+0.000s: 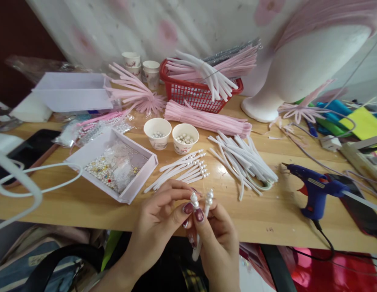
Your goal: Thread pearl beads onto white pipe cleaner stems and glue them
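My left hand and my right hand meet over the near table edge, fingers pinched round a white pipe-cleaner stem. The stem's doubled top carries two small pearl beads, which my left fingertips press. Just beyond lies a row of finished white stems with pearl tips. Two paper cups of pearls stand behind them.
A pale box of mixed beads sits left, loose white stems right, and a blue glue gun farther right. A red basket, pink stem bundles, a white foam head and a dark phone ring the wooden table.
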The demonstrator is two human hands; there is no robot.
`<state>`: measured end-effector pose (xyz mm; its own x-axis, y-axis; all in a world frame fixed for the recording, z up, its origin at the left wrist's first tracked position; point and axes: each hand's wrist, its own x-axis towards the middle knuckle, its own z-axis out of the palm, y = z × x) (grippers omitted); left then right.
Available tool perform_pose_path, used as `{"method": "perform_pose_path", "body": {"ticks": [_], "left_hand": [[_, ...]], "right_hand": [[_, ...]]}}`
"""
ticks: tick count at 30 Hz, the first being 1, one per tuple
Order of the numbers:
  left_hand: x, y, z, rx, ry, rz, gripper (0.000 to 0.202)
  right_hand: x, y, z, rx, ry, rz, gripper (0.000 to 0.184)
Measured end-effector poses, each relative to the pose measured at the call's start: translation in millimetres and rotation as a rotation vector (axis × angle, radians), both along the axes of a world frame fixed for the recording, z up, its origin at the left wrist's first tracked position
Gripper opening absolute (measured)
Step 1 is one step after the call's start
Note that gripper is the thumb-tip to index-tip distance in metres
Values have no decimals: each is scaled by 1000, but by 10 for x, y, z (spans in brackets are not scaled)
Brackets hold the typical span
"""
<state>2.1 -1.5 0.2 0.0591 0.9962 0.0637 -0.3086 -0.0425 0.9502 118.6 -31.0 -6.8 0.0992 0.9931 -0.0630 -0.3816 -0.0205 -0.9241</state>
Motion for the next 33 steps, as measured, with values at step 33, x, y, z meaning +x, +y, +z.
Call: {"method": "perform_pose_path", "body": {"ticks": [33], "left_hand": [[-87, -38, 204, 568, 552, 192, 15]], "right_hand": [[27, -57, -61, 268, -206, -51, 17]]}}
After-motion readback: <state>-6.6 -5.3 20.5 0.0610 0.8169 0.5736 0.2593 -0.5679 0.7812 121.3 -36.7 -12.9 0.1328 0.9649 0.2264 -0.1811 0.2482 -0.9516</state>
